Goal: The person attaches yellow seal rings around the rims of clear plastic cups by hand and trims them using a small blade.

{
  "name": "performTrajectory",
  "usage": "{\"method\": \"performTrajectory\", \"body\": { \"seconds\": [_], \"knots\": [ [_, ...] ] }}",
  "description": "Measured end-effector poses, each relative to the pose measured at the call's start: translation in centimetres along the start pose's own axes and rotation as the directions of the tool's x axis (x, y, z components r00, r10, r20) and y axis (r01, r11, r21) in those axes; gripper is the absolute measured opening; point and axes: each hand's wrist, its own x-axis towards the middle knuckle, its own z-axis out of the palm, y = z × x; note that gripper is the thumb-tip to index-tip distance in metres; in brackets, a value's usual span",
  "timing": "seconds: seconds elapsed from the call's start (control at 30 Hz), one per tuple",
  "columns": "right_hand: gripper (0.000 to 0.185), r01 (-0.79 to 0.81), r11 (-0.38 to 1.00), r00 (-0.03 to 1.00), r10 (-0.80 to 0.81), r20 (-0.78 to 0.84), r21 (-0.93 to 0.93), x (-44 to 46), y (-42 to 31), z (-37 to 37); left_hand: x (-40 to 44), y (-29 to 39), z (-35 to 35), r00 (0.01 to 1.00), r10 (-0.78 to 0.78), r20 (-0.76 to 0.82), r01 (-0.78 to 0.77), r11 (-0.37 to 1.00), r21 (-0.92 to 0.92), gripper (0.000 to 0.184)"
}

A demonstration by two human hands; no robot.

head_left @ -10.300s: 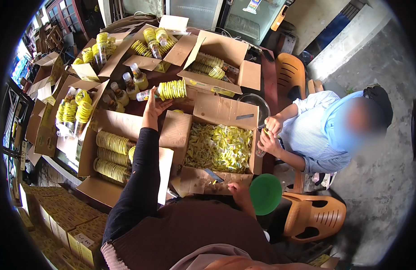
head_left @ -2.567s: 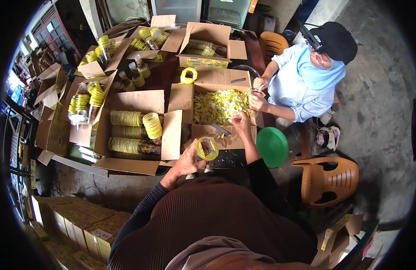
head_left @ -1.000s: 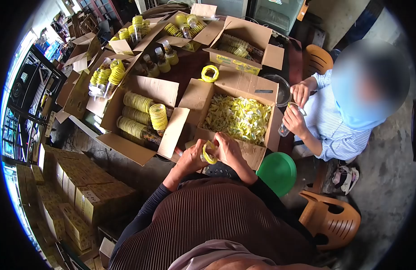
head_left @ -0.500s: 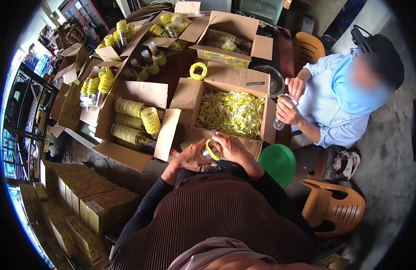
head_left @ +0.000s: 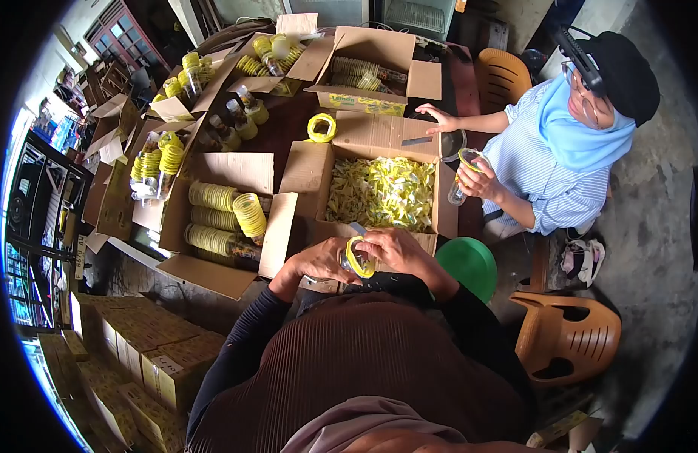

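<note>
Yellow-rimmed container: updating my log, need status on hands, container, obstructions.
Left hand gripping container. Right hand at its top. Open carton just beyond, not blocking.

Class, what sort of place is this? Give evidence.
Probably a small packing workshop: an open cardboard box holds small yellow pieces, another box holds stacked yellow rings, and cartons are piled nearby.

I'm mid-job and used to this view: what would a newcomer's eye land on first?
Probably the open carton near the middle of the view, filled with small yellow-and-white pieces. Next, nearer the wearer, a clear container with a yellow rim, held in the left hand with the right hand at its rim. A round green item stands out beside the right forearm.
</note>
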Motion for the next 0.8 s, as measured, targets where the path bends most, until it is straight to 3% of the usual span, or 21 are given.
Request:
{"method": "performTrajectory", "body": {
  "seconds": [0.1, 0.23, 0.27, 0.33, 0.4, 0.47, 0.5, 0.7, 0.73, 0.8],
  "knots": [
    [0.027, -0.104, 0.986, 0.995, 0.102, 0.023, 0.133, -0.1, 0.2, -0.1, -0.4, 0.4, 0.2, 0.997, 0.052, -0.060, -0.049, 0.997, 0.056, 0.054],
    [0.026, -0.030, 0.933, 0.990, 0.077, -0.119, 0.360, -0.2, 0.3, 1.0, -0.7, 0.4, 0.6, 0.979, 0.154, -0.131, -0.147, 0.987, 0.059, 0.048],
    [0.026, -0.031, 0.933, 0.990, 0.079, -0.118, 0.360, -0.2, 0.4, 1.2, -0.7, 0.5, 0.9, 0.963, 0.221, -0.156, -0.197, 0.968, 0.159, 0.047],
    [0.025, -0.084, 0.816, 0.979, 0.175, -0.106, 0.571, 0.0, 0.6, 1.7, -0.7, 0.1, 1.1, 0.952, 0.242, -0.187, -0.207, 0.960, 0.187, 0.048],
    [0.026, -0.082, 0.779, 0.970, 0.206, -0.131, 0.621, 0.3, 0.4, 2.1, -0.6, -0.4, 1.3, 0.940, 0.264, -0.218, -0.217, 0.952, 0.217, 0.048],
    [0.026, -0.077, 0.740, 0.959, 0.239, -0.155, 0.669, 0.5, 0.6, 2.4, -0.3, -0.7, 1.8, 0.853, 0.418, -0.313, -0.299, 0.882, 0.363, 0.051],
    [0.027, -0.113, 0.712, 0.947, 0.289, -0.143, 0.693, 0.5, 1.1, 2.6, -0.3, -0.6, 2.0, 0.853, 0.418, -0.313, -0.300, 0.883, 0.362, 0.051],
    [0.032, -0.175, 0.694, 0.892, 0.412, -0.186, 0.698, 0.7, 3.2, 4.1, 0.0, -0.7, 3.2, 0.857, 0.197, -0.477, 0.098, 0.846, 0.524, 0.042],
    [0.032, -0.161, 0.716, 0.886, 0.408, -0.219, 0.680, 0.7, 3.7, 4.3, 0.1, -0.7, 3.4, 0.852, 0.160, -0.498, 0.162, 0.824, 0.542, 0.048],
    [0.032, -0.148, 0.736, 0.882, 0.401, -0.249, 0.661, 0.7, 4.5, 4.7, 0.5, -0.8, 3.7, 0.832, 0.202, -0.516, 0.161, 0.803, 0.573, 0.046]
  ]
}}
